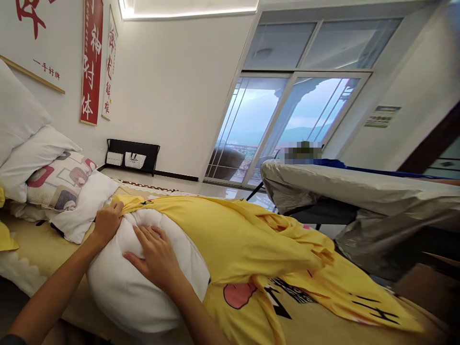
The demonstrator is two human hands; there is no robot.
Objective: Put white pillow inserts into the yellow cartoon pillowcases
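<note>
A plump white stuffed cushion or rolled filling (136, 292) bulges out of the mouth of a yellow fabric cover (215, 235). Whether it is a pillow or a folded quilt I cannot tell. My left hand (108, 219) is closed on the edge of the cover at the top of the opening. On the white filling lies my right hand (156, 256), flat, with thumb and fingers apart. The rest of the cover stretches away to the right in loose folds, showing a pink patch (240, 294) and black print. The filling's far end is hidden inside it.
The beige bed surface (323, 321) lies under everything. White pillows (21, 158) and a patterned cushion (57, 184) are piled at left. A cloth-covered table (359, 182) stands at right, with a pixelated patch behind it. A black bench (149, 149) holds two white bags by the wall.
</note>
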